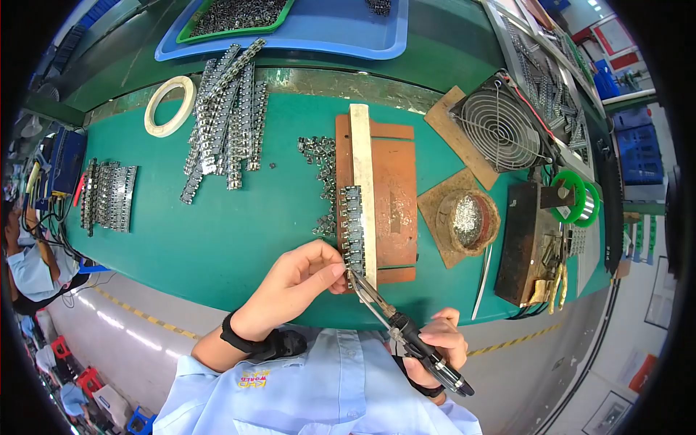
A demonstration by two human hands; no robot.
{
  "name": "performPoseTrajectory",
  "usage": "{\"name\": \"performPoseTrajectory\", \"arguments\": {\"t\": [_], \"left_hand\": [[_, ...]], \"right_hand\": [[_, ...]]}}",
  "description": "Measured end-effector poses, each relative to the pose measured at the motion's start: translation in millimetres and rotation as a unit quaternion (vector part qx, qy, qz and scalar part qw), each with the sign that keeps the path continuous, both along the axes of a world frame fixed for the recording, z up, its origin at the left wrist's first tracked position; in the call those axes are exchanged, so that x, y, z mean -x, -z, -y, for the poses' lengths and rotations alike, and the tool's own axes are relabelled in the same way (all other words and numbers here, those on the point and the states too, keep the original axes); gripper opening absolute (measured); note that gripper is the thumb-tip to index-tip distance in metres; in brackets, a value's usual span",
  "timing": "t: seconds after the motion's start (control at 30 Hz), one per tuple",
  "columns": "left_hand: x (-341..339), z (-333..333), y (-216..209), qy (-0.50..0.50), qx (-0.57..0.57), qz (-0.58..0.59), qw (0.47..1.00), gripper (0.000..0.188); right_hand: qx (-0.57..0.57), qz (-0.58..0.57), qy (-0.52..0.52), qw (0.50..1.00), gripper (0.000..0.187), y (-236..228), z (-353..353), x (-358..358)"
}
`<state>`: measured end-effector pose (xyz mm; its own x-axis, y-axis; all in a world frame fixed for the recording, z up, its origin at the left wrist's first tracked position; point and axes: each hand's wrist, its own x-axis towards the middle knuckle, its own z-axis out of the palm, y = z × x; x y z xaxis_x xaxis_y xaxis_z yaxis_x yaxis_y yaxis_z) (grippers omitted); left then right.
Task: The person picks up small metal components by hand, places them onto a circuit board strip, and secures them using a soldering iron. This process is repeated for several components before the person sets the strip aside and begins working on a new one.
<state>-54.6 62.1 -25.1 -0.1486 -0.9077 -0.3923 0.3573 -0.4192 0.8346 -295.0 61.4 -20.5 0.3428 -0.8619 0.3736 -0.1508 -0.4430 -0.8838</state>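
Left edge: a co-worker (45, 264) in a light blue top, well apart from me, beyond the left end of my green worktop (239, 217).
Short strips (110, 196): a group laid side by side on the left part of the worktop.
Tape roll (150, 114): a pale ring lying flat, just left of the big heap.
Strip heap (230, 109): long strips of dark parts, piled loosely across one another.
Blue tray (341, 49): on the far side, carrying a green tray (268, 30) full of small dark pieces.
My left hand (293, 283): thumb and forefinger brought close together at the near end of the component strip (351, 225); I cannot tell what they pinch.
Loose parts (317, 152): scattered along the left edge of the brown fixture (395, 174).
Component strip: lies lengthwise on the fixture, against the left side of a pale bar (360, 138).
Soldering iron (409, 333): slants toward the strip's near end, its tip close to my left fingers.
My right hand (446, 344): fingers curled around the iron's black handle.
Round pot (471, 221): on a brown board, right of the fixture, with a fan (500, 123) farther off.
Solder spool (573, 199): green, at the right, beside a dark box (520, 250).
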Motion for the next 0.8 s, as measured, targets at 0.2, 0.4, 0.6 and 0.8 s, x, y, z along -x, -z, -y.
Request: {"name": "performPoseTrajectory", "arguments": {"t": [0.2,0.4,0.6,0.8], "left_hand": [[0,0,0,0.0,-0.003,0.007,1.0,0.012],[0,1,-1,-0.004,-0.002,0.013,1.0,0.011],[2,0,-2,-0.014,-0.005,0.015,1.0,0.012],[0,-3,-1,-0.041,0.003,0.088,0.995,0.009]], "right_hand": [[-0.008,0.005,-0.016,1.0,0.037,1,1,1],[-0.005,0.088,0.073,0.993,0.041,19,-8,-1],[-0.042,0.128,0.165,0.977,0.043,36,-2,-7],[-0.04,0.132,0.179,0.974,0.041,42,6,-15]]}}
